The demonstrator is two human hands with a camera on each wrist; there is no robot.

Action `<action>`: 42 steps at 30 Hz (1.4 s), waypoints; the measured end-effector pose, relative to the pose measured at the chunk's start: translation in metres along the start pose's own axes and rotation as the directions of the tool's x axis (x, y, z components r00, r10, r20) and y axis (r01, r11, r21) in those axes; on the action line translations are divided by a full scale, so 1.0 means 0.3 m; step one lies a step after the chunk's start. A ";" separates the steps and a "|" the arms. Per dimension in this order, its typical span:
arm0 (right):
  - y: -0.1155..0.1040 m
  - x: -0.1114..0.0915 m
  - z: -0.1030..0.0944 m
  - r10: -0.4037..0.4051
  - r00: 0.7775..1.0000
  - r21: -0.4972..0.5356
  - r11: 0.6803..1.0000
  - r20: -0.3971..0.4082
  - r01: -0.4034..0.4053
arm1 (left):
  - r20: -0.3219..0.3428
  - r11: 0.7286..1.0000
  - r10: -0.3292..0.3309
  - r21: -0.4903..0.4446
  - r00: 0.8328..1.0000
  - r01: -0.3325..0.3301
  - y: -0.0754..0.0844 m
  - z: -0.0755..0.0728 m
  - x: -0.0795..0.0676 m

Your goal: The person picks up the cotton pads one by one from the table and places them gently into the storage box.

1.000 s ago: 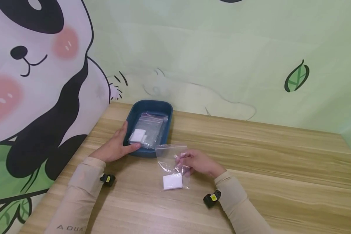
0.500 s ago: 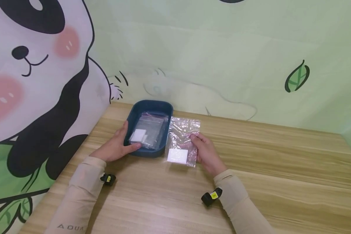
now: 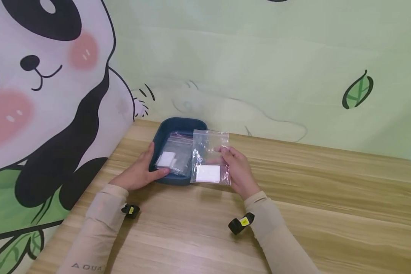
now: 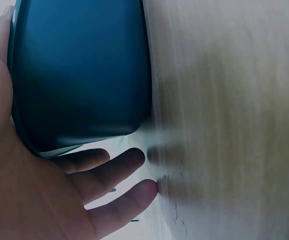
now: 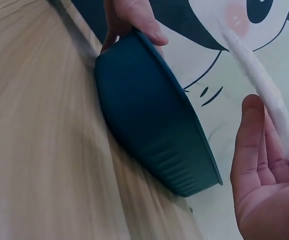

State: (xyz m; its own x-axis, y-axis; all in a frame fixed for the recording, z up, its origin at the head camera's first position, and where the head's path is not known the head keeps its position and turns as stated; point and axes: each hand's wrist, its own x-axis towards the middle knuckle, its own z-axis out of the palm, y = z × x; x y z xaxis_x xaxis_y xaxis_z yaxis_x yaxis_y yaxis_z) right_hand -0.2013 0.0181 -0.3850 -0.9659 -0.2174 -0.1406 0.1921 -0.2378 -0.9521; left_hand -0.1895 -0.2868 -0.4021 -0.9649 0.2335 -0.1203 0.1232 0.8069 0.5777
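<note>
In the head view my right hand [image 3: 240, 171] pinches a clear zip-lock bag [image 3: 209, 146] at its right side, thumb on the front. The bag hangs upright, overlapping the right part of a dark blue plastic box [image 3: 164, 129], with a white rectangular piece [image 3: 208, 174] at its bottom. My left hand [image 3: 137, 173] holds the box's near-left corner, thumb over the rim and fingers along the outer wall. Several similar bags [image 3: 179, 152] lie stacked inside, a white piece [image 3: 166, 158] showing in the top one. The right wrist view shows the held bag [image 5: 264, 85] edge-on.
The box stands on a wood-grain table [image 3: 181, 232] near its back edge. Behind rises a green wall covering [image 3: 260, 61] with a large panda picture [image 3: 51, 102] at left. A black wrist camera [image 3: 241, 223] sits on each sleeve.
My right hand has raised the bag from the box's near-right corner and turned it upright, bringing it left over the box's right side. The left hand keeps its place on the box.
</note>
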 end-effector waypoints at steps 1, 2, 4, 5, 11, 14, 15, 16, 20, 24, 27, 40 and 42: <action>-0.002 0.004 0.008 0.002 1.000 -0.012 1.000 -0.003 -0.002 | -0.002 1.000 -0.001 -0.001 1.000 0.001 0.000 -0.001 -0.002; -0.003 0.008 0.016 0.006 1.000 -0.018 1.000 -0.008 -0.006 | -0.004 1.000 -0.003 0.000 1.000 0.003 0.001 -0.002 -0.005; -0.005 0.016 0.033 0.004 1.000 -0.035 0.999 -0.013 -0.005 | -0.008 1.000 -0.004 0.001 1.000 0.004 0.000 -0.004 -0.007; -0.006 0.021 0.041 0.004 1.000 -0.040 0.999 -0.014 -0.005 | -0.008 1.000 -0.004 0.001 1.000 0.004 0.001 -0.005 -0.008; -0.011 0.051 0.078 -0.022 0.999 -0.023 1.000 -0.045 0.021 | -0.014 1.000 0.000 -0.008 1.000 0.000 0.003 -0.002 -0.008; -0.017 0.066 0.096 -0.027 0.997 -0.009 1.000 -0.076 0.026 | -0.018 1.000 -0.001 -0.008 1.000 0.000 0.001 0.000 -0.008; -0.018 0.070 0.102 -0.024 0.997 0.001 1.000 -0.079 0.024 | -0.019 1.000 0.000 -0.007 1.000 0.000 0.000 0.001 -0.008; -0.020 0.074 0.109 -0.019 0.997 0.012 1.000 -0.079 0.020 | -0.020 1.000 0.001 -0.006 1.000 -0.001 -0.001 0.001 -0.008; -0.025 0.091 0.139 0.011 0.997 0.079 0.997 -0.076 -0.005 | -0.023 1.000 0.005 -0.008 1.000 -0.006 -0.002 0.002 -0.006; -0.027 0.108 0.168 0.031 0.997 0.163 0.986 -0.066 -0.020 | -0.024 1.000 -0.008 -0.021 1.000 0.007 0.000 0.002 -0.005; -0.026 0.122 0.192 0.053 0.997 0.209 0.977 -0.058 -0.039 | -0.025 1.000 -0.017 -0.027 1.000 0.016 0.000 -0.001 -0.006; -0.024 0.192 0.262 0.097 0.993 0.104 0.991 -0.072 -0.089 | -0.029 1.000 -0.002 -0.025 1.000 0.001 -0.001 -0.004 -0.007; -0.024 0.200 0.278 0.106 0.992 0.052 0.993 -0.075 -0.102 | -0.032 1.000 0.000 -0.024 0.999 0.000 -0.006 -0.002 -0.006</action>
State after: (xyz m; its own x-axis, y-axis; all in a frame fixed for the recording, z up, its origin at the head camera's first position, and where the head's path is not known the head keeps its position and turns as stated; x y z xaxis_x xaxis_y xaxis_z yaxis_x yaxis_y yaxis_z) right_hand -0.2461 -0.0723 -0.3639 -0.9504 -0.1702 -0.2602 0.2983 -0.2633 -0.9174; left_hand -0.1881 -0.2890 -0.4024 -0.9718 0.2160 -0.0949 0.1180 0.7932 0.5974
